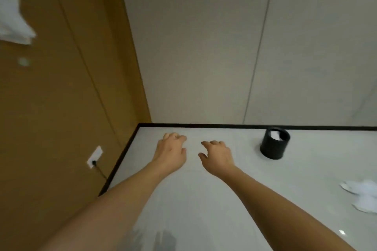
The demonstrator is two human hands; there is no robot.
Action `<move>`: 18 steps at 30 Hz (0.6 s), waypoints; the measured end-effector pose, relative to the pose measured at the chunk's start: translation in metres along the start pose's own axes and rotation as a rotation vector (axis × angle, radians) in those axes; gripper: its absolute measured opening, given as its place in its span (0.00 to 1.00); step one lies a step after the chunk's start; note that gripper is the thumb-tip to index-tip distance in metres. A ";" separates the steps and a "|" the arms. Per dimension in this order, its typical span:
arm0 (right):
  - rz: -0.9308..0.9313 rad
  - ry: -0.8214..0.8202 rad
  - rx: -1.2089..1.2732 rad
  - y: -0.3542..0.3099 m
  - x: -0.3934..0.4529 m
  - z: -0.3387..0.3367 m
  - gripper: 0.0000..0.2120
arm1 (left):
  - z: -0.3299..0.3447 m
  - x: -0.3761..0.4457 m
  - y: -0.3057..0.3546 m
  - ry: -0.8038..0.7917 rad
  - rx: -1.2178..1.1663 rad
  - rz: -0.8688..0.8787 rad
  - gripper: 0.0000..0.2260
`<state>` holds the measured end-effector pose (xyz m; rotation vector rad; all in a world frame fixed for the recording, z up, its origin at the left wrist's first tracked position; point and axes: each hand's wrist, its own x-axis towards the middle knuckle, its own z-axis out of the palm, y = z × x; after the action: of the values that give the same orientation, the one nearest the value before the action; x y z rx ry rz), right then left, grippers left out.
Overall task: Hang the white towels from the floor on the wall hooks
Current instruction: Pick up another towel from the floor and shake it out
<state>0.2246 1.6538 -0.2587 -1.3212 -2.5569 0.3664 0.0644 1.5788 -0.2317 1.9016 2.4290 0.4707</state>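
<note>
A white towel (14, 14) hangs high on the brown wood wall at the upper left; its hook is hidden. Another white towel (363, 195) lies crumpled on the pale floor at the right edge, partly cut off by the frame. My left hand (170, 151) and my right hand (217, 156) are stretched out side by side above the floor, palms down, fingers loosely curled, holding nothing. Both hands are well to the left of the floor towel.
A black round bin (274, 143) with white paper inside stands on the floor near the grey back wall. A wall socket (94, 157) with a black plug and cord sits low on the brown wall. A black skirting strip (122, 155) edges the floor.
</note>
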 end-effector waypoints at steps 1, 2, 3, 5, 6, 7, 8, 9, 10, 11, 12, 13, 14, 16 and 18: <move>0.065 0.009 0.000 0.037 -0.006 -0.009 0.21 | 0.015 0.016 0.034 -0.027 -0.020 0.039 0.19; 0.134 0.017 -0.002 0.073 -0.013 -0.017 0.22 | 0.030 0.030 0.067 -0.065 -0.044 0.085 0.20; 0.207 0.023 -0.002 0.107 -0.022 -0.026 0.23 | 0.045 0.042 0.100 -0.107 -0.061 0.139 0.20; 0.341 0.033 -0.001 0.168 -0.043 -0.039 0.24 | 0.073 0.060 0.158 -0.189 -0.080 0.237 0.22; 0.409 0.034 -0.001 0.197 -0.054 -0.044 0.24 | 0.087 0.068 0.185 -0.223 -0.090 0.274 0.22; 0.474 0.030 0.002 0.222 -0.064 -0.048 0.24 | 0.102 0.076 0.210 -0.253 -0.101 0.302 0.22; 0.538 0.026 0.007 0.245 -0.075 -0.050 0.24 | 0.115 0.083 0.233 -0.280 -0.114 0.328 0.23; 0.601 0.021 0.013 0.267 -0.084 -0.051 0.24 | 0.129 0.090 0.256 -0.310 -0.124 0.361 0.23; 0.662 0.015 0.019 0.287 -0.093 -0.051 0.24 | 0.143 0.098 0.276 -0.341 -0.126 0.408 0.23; 0.715 0.009 0.023 0.306 -0.101 -0.051 0.24 | 0.157 0.106 0.295 -0.373 -0.121 0.463 0.23; 0.764 0.002 0.024 0.324 -0.107 -0.051 0.24 | 0.170 0.115 0.314 -0.404 -0.113 0.517 0.23; 0.812 -0.001 0.026 0.342 -0.111 -0.052 0.25 | 0.183 0.127 0.333 -0.431 -0.108 0.564 0.23; 0.858 -0.001 0.029 0.360 -0.114 -0.054 0.25 | 0.196 0.140 0.351 -0.452 -0.105 0.605 0.23; 0.943 0.006 0.033 0.397 -0.112 -0.059 0.25 | 0.221 0.168 0.386 -0.477 -0.102 0.684 0.23; 1.022 0.021 0.033 0.433 -0.105 -0.067 0.24 | 0.244 0.199 0.419 -0.504 -0.109 0.762 0.23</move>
<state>0.6349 1.8170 -0.3482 -2.4877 -1.6313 0.5365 0.4580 1.9112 -0.3271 2.4601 1.3119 0.0904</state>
